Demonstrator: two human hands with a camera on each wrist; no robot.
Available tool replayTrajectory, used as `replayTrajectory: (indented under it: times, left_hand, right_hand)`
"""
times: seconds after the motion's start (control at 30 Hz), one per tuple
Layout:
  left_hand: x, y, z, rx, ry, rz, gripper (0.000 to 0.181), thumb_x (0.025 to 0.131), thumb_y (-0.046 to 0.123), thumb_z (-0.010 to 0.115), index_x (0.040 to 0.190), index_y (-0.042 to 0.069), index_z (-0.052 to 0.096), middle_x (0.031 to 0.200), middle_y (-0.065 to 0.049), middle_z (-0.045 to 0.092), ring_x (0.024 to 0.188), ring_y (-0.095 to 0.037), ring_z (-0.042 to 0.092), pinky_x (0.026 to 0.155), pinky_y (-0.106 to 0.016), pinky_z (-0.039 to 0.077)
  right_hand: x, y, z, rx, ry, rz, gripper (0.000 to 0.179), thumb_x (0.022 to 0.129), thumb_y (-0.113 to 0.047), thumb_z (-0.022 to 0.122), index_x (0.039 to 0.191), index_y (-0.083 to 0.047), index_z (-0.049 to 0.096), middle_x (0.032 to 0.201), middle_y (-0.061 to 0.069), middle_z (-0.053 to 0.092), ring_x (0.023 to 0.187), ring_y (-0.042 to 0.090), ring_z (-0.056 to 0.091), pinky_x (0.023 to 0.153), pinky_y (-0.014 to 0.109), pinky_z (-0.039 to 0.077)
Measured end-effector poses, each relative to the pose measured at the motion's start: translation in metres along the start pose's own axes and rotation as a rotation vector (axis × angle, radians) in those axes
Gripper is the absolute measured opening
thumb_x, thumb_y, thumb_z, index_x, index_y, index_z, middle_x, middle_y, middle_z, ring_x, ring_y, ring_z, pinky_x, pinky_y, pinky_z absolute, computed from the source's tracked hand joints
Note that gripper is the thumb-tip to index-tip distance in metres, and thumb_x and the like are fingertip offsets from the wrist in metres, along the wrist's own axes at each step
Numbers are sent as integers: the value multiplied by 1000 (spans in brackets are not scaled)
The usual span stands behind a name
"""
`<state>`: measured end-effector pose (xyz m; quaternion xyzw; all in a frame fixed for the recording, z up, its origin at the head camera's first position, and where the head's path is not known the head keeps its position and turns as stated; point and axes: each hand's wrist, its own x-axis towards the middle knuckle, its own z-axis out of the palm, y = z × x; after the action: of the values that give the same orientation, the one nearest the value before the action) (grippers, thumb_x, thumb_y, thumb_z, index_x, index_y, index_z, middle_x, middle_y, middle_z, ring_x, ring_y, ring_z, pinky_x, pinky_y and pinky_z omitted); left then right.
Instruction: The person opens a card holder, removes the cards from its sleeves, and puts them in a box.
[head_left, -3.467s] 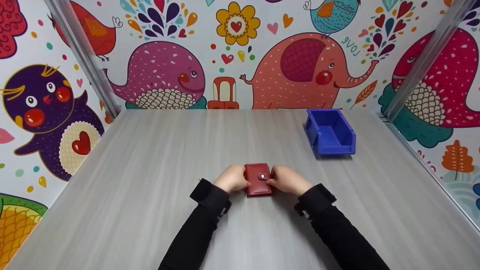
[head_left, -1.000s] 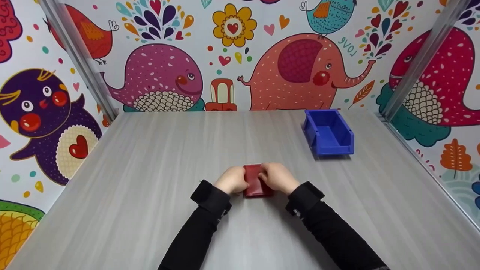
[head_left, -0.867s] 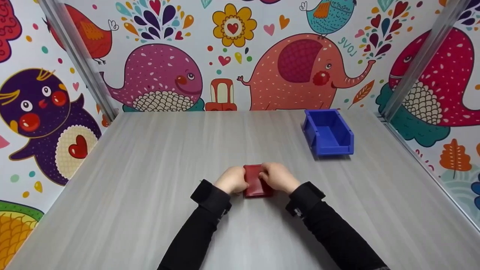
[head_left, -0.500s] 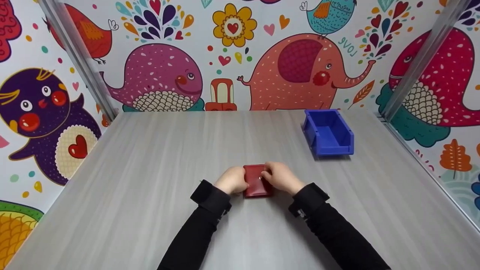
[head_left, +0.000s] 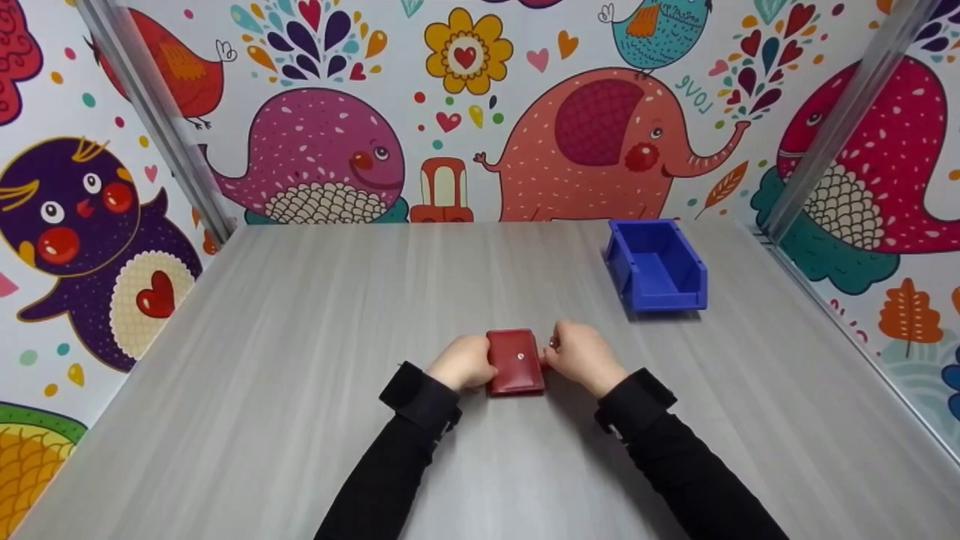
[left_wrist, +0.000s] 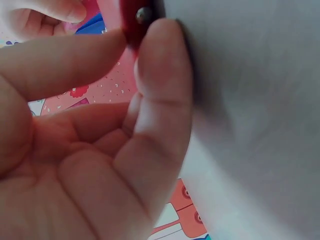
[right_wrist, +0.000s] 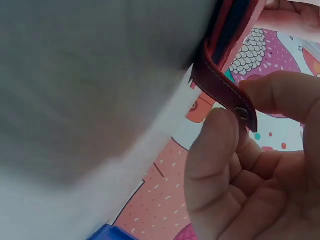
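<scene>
A small red leather wallet [head_left: 512,379] lies on the table with its strap off the cover, baring a metal snap stud [head_left: 520,356]. My left hand [head_left: 461,362] pinches the wallet's left edge between thumb and finger, as the left wrist view also shows. To the right of the wallet, my right hand [head_left: 589,358] pinches the closing strap [right_wrist: 220,86] near its end. The strap's snap [right_wrist: 242,113] shows in the right wrist view, and the strap sticks out from the wallet's layered edge [right_wrist: 227,35].
A blue plastic bin [head_left: 660,277], with no contents showing, stands at the back right of the light wood-grain table [head_left: 337,300]. Walls with printed cartoon animals [head_left: 600,150] enclose the back and sides, with metal corner posts [head_left: 161,120].
My right hand, which was over the wallet's front, has drawn back to the right with the strap. The strap has come off its stud, now uncovered. The left hand has kept its hold.
</scene>
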<state>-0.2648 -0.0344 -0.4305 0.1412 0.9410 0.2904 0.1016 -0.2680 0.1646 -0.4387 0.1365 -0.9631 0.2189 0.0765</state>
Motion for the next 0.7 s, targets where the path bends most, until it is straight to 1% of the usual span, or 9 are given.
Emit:
replayTrajectory:
  times: [0.07, 0.27, 0.43, 0.7]
  left_hand:
    - [0, 0, 0, -1, -5, -12, 13, 83, 1, 68, 77, 5, 57, 72, -6, 56, 60, -19, 55, 52, -26, 46]
    - [-1, 0, 0, -22, -9, -24, 13, 84, 0, 67, 77, 5, 57, 71, -5, 56, 57, -18, 53, 49, -25, 45]
    - [-1, 0, 1, 1, -8, -17, 11, 84, 1, 67, 79, 4, 58, 72, -5, 55, 59, -19, 54, 50, -26, 45]
    - [-1, -1, 0, 44, -3, 1, 11, 85, 4, 68, 80, 3, 59, 76, -6, 57, 68, -21, 53, 61, -27, 44]
  right_hand:
    - [-1, 3, -1, -12, -16, 27, 14, 80, -7, 68, 76, -6, 55, 69, 5, 57, 64, 24, 55, 61, 41, 47]
    - [-3, 8, -5, -29, -62, 59, 13, 80, -8, 67, 75, -6, 54, 67, 5, 56, 62, 24, 53, 60, 40, 46]
    - [-3, 11, -7, -25, -87, 72, 13, 80, -6, 66, 74, -6, 54, 67, 5, 54, 62, 23, 51, 59, 40, 45]
    - [-3, 17, -10, -87, -127, 86, 13, 79, -7, 67, 72, -5, 55, 66, 5, 53, 61, 23, 50, 60, 39, 45]
